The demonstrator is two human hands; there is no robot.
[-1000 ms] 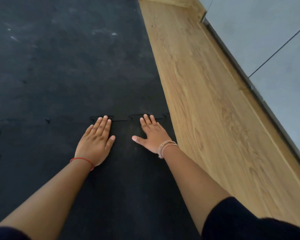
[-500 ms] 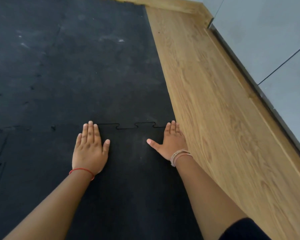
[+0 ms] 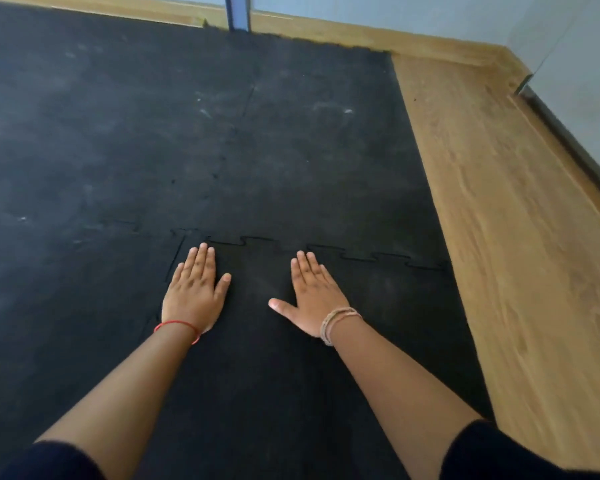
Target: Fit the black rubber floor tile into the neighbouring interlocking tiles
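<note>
While we see no containers anywhere, the black rubber floor tile (image 3: 264,341) lies flat on the floor under both hands, its far toothed edge meeting the neighbouring tiles (image 3: 291,168) along a jigsaw seam (image 3: 361,256) whose dark line is plainly visible. Compared with half a second ago, our right hand (image 3: 314,299) has shifted away from the wooden floor (image 3: 499,237) toward the tile's middle, and the view now takes in the far wall (image 3: 395,12). Our left hand (image 3: 194,292) lies palm down near the tile's left seam, fingers straight and together, thumb out. The right hand is likewise flat and open, thumb spread wide, gripping nothing. A red thread (image 3: 177,325) circles the left wrist, pale bracelets (image 3: 336,322) the right.
</note>
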